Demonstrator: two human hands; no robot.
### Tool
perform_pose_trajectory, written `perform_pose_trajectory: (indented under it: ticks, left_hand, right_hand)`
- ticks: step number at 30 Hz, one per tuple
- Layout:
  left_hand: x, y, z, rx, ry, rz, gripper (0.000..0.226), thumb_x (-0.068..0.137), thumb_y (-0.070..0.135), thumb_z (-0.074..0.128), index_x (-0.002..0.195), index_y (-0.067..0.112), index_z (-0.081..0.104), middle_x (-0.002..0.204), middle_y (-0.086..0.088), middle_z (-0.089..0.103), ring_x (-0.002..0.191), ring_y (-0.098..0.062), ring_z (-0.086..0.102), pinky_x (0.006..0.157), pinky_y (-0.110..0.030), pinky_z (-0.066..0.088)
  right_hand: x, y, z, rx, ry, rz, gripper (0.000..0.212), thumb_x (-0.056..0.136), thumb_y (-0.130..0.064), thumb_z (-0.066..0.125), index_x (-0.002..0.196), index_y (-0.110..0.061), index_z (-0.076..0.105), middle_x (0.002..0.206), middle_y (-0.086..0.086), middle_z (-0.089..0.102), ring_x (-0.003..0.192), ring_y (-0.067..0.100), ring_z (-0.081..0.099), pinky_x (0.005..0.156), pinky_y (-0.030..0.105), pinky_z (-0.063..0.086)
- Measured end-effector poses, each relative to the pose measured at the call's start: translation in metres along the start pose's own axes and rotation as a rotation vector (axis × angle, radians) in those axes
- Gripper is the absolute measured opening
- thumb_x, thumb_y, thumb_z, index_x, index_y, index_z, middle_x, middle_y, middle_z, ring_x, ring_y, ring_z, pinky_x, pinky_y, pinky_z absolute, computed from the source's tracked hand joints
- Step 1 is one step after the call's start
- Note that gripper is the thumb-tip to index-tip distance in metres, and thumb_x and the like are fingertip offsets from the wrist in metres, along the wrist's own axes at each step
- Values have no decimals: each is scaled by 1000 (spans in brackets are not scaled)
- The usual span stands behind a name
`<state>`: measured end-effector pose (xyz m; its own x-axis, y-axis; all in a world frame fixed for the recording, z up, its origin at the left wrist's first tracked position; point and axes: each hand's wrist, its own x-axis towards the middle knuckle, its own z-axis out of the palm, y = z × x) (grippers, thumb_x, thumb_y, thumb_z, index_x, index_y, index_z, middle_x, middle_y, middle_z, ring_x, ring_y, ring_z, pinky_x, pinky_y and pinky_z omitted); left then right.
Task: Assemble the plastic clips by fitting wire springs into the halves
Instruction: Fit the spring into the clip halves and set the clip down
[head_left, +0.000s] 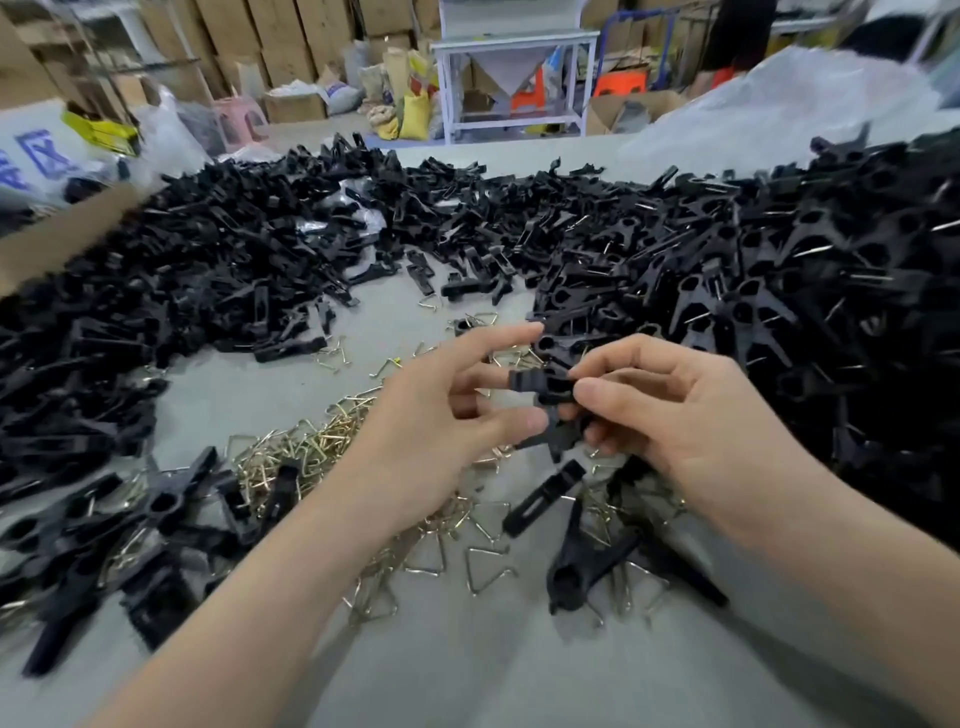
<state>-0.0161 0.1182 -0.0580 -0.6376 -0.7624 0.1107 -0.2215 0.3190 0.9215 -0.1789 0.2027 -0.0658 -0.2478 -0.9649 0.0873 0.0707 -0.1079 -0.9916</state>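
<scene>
My right hand (670, 410) grips a black plastic clip (550, 395) between thumb and curled fingers, above the middle of the table. My left hand (441, 410) is just left of it, fingers spread and mostly straight, its thumb tip touching the clip's lower part. Whether a spring sits in the held clip is hidden by the fingers. Brass-coloured wire springs (291, 452) lie in a loose heap under and left of my hands. A single clip half (543, 499) lies below my hands.
Black clip halves (218, 260) are heaped left and at the back; assembled clips (810, 291) pile up on the right. More clips (130, 530) lie at the near left, one (587, 566) near centre. The grey table (467, 665) shows in front. Boxes and a metal stand (514, 67) are beyond.
</scene>
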Motion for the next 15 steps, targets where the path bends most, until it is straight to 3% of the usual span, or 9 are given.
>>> perform_pose_trajectory:
  ticks: [2, 7, 10, 15]
  left_hand:
    - [-2, 2, 3, -5, -41, 4, 51, 77, 12, 77, 113, 46, 65, 97, -1, 72, 74, -17, 65, 81, -29, 57]
    - [-4, 6, -3, -125, -175, -53, 25, 75, 17, 72, 96, 32, 75, 92, 5, 76, 86, -8, 71, 71, -12, 51]
    - [-4, 4, -5, -146, -273, -124, 31, 70, 26, 73, 100, 24, 75, 91, 0, 76, 74, -7, 64, 64, -14, 48]
    - [-3, 3, -3, -312, -307, -220, 22, 73, 18, 77, 94, 14, 73, 78, 1, 70, 59, -6, 54, 54, -15, 42]
  right_hand:
    - [-3, -1, 4, 22, -10, -20, 12, 68, -22, 69, 76, -14, 72, 66, 4, 69, 54, 8, 57, 51, 17, 48]
    - [-1, -2, 8, 158, 63, -19, 14, 60, -25, 71, 72, -18, 75, 67, 6, 68, 54, 9, 57, 49, 17, 46]
    - [-2, -4, 7, 254, 44, 3, 9, 64, -18, 69, 71, -16, 73, 71, 10, 69, 55, 13, 62, 50, 19, 49]
    - [-4, -7, 8, 307, 48, -41, 15, 72, -17, 64, 83, -21, 74, 76, 7, 69, 60, 15, 65, 55, 21, 52]
